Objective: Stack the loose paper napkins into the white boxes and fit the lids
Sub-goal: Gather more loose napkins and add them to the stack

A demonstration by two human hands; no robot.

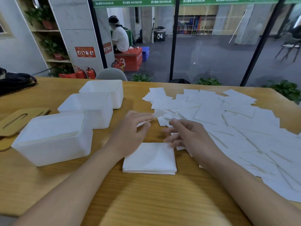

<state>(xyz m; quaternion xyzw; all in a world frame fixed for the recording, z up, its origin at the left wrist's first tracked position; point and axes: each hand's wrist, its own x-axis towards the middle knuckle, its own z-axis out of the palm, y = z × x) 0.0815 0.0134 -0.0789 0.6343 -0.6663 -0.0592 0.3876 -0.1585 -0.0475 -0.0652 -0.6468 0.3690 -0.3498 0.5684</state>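
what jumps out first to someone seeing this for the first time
A wide sprawl of loose paper napkins covers the right half of the wooden table. Three lidless white boxes line up on the left. Between them sits a neat napkin stack, with the left hand pinching one napkin above it.

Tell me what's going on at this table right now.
A person is gathering paper napkins. The left hand pinches a napkin just above a small neat stack, while the right hand hovers open beside it. Many loose napkins cover the table's right side. Three white boxes stand at left, their wooden lids off.
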